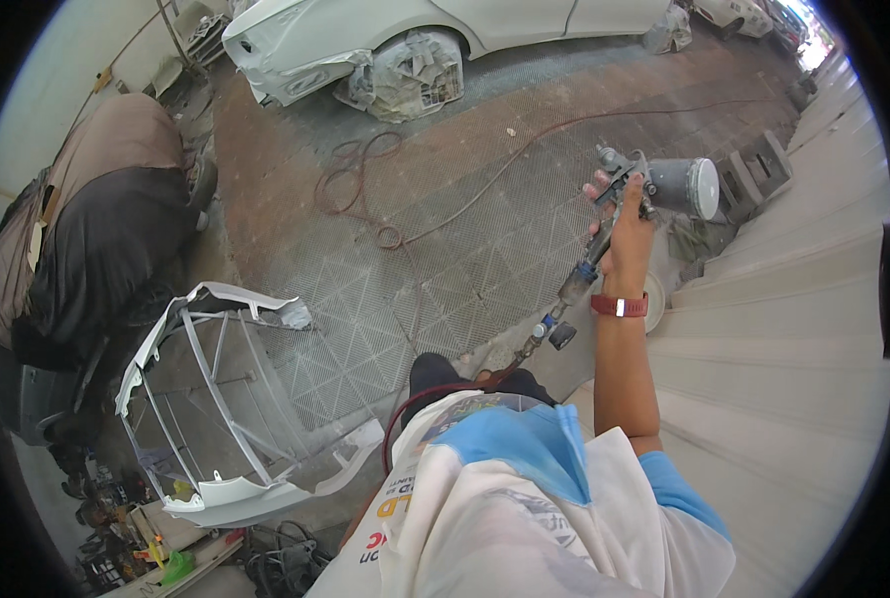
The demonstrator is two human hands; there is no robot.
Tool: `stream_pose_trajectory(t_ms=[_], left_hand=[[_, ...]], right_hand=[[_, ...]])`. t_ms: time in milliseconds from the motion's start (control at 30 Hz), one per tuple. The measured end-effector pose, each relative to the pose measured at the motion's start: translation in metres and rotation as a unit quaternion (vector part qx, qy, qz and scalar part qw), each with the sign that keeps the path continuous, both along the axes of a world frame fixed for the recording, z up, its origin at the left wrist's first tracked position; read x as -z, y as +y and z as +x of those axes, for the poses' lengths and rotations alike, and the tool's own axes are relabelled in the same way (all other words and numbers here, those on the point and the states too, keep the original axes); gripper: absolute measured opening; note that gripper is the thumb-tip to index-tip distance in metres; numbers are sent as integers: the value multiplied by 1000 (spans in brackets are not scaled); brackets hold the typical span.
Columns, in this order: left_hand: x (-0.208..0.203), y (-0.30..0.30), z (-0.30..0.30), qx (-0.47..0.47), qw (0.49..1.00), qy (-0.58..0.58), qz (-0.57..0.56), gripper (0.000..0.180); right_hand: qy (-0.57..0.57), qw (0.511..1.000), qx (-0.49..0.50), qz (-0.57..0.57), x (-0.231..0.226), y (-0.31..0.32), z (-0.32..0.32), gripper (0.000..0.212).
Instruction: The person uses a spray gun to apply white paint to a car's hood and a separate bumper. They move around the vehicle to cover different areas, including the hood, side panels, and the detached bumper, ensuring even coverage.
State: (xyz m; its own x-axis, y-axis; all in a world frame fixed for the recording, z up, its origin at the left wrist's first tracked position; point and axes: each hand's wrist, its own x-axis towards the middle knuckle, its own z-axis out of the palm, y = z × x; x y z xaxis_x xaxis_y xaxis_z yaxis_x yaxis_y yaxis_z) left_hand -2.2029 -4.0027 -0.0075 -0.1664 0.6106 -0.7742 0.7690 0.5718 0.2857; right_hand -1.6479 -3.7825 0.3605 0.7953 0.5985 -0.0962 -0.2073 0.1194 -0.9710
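My right hand is raised at the right, its fingers wrapped round the grip of a spray gun. A grey paint cup with a whitish lid sticks out sideways from the gun. Below the grip hang fittings with a small dark pressure gauge. From there a dark red air hose passes across the front of my body. A red band circles my right wrist. My left hand is not visible. To the left, a white car bumper rests on a metal frame stand.
A white car with a paper-covered wheel stands ahead. Hose loops lie on the grated floor. Concrete blocks and a pale wall border the right. A cloth-draped bulk and a cluttered bench are at left.
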Motion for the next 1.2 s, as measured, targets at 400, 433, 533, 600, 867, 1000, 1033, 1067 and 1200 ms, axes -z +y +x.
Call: stream_pose_trajectory(t_ms=[400, 433, 533, 600, 867, 1000, 1033, 1067, 1200], left_hand=[[40, 139, 150, -13, 998, 14, -64, 72], [47, 171, 172, -9, 998, 4, -60, 72], [52, 283, 232, -21, 997, -69, -35, 73], [46, 355, 280, -37, 989, -143, -25, 75], [10, 480, 413, -140, 983, -40, 113, 80], [33, 478, 439, 101, 982, -158, 35, 79], [40, 471, 442, 139, 970, -196, -29, 77], [50, 462, 450, 171, 968, -173, -69, 77], [101, 426, 486, 282, 939, -107, -167, 78]], right_hand=[[-65, 994, -7, 87, -47, 192, 122, 64], [-61, 995, -6, 75, -39, 213, 128, 62], [-38, 999, -4, 39, 8, 278, 130, 57], [24, 999, -21, 10, 52, 316, 129, 56], [137, 960, 24, -243, 252, 395, 120, 78], [84, 937, -9, -340, 361, 399, 141, 82], [83, 928, -21, -363, 393, 396, 146, 83], [70, 922, -34, -380, 428, 398, 154, 84], [94, 898, -50, -427, 569, 395, 188, 80]])
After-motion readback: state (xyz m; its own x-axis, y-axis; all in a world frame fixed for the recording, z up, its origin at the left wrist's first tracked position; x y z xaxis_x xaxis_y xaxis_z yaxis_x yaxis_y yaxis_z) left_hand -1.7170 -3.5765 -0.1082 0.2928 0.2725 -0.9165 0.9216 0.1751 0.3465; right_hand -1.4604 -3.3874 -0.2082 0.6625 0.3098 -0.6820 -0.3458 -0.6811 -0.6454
